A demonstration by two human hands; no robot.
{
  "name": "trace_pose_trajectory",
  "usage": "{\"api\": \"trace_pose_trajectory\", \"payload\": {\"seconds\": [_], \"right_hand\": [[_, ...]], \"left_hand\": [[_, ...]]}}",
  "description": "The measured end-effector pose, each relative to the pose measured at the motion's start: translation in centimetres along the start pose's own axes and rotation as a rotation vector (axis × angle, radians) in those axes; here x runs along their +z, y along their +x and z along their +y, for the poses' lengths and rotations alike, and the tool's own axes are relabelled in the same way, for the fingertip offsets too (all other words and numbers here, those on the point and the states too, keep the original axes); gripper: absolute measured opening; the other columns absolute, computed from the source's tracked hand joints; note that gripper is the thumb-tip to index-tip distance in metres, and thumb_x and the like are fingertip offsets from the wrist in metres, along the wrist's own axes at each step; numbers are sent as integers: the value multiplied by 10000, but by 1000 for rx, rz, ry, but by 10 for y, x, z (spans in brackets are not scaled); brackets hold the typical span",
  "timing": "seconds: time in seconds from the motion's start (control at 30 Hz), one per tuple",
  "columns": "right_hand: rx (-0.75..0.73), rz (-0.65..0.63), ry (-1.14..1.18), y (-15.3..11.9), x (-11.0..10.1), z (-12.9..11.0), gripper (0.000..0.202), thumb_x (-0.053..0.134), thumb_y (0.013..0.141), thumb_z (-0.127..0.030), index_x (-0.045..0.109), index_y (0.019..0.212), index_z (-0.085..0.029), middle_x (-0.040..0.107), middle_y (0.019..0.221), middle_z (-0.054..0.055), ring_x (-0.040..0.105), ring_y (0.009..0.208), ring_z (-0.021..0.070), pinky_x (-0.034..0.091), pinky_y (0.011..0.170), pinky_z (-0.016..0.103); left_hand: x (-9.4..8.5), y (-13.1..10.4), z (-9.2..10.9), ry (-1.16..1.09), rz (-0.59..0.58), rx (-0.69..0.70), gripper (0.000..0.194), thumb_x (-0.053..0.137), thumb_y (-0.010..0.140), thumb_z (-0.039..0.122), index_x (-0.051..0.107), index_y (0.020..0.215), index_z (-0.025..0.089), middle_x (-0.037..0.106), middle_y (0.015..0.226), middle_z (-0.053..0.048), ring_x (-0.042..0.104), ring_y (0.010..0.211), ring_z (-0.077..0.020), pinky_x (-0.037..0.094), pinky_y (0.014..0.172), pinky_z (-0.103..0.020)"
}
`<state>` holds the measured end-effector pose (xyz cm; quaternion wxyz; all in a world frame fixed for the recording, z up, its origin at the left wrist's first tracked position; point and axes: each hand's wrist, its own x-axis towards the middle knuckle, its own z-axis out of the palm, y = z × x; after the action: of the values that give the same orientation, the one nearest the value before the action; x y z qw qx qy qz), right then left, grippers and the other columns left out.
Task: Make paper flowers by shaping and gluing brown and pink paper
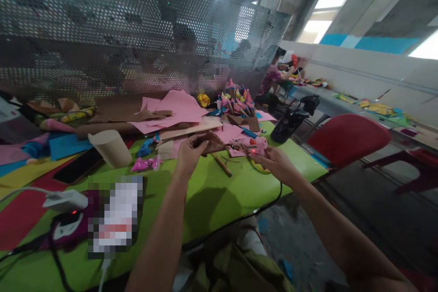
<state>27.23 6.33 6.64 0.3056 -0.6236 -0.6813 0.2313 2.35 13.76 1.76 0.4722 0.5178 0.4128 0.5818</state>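
My left hand point(190, 154) pinches a folded piece of brown paper point(215, 140) above the green table. My right hand point(279, 163) is wrapped round a pink hot glue gun point(261, 144) with a small red light, and its nozzle points left toward the paper. The nozzle and the paper's tip come close together; I cannot tell whether they touch. A thin wooden stick point(222, 164) lies on the table between my hands. Part of a yellow round thing point(259, 167) shows under my right hand. The glue gun's black cord hangs over the table's front edge.
Pink paper sheets point(181, 107) and brown sheets lie at the back, beside a bunch of paper cones point(236, 102). A cardboard tube point(111, 149), a dark phone point(80, 164) and a power strip point(73, 230) are left. A black bottle point(288, 122) and red chair point(349, 139) are right.
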Motion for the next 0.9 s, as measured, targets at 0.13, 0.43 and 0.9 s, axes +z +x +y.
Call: {"api": "trace_pose_trajectory", "payload": {"seconds": [0.13, 0.43, 0.9], "right_hand": [[17, 22, 19, -3, -2, 2, 602, 566, 721, -787, 411, 575, -224, 382, 494, -39, 312, 471, 95, 220, 467, 274], [9, 2, 58, -6, -5, -1, 580, 583, 722, -770, 457, 607, -215, 378, 501, -42, 307, 475, 97, 214, 461, 274], [10, -4, 76, -8, -6, 1, 566, 588, 736, -750, 474, 626, -206, 385, 505, -44, 314, 486, 96, 221, 461, 260]], "left_hand": [[-1, -1, 2, 6, 7, 20, 351, 739, 648, 347, 775, 934, 146, 764, 799, -51, 613, 600, -140, 480, 452, -220], [-1, -1, 3, -12, 26, 15, 322, 762, 637, 357, 768, 887, 155, 756, 787, -47, 607, 607, -134, 468, 444, -205], [-3, -1, 5, -27, 30, -5, 376, 795, 611, 402, 773, 887, 147, 752, 782, -54, 603, 607, -132, 466, 452, -207]]}}
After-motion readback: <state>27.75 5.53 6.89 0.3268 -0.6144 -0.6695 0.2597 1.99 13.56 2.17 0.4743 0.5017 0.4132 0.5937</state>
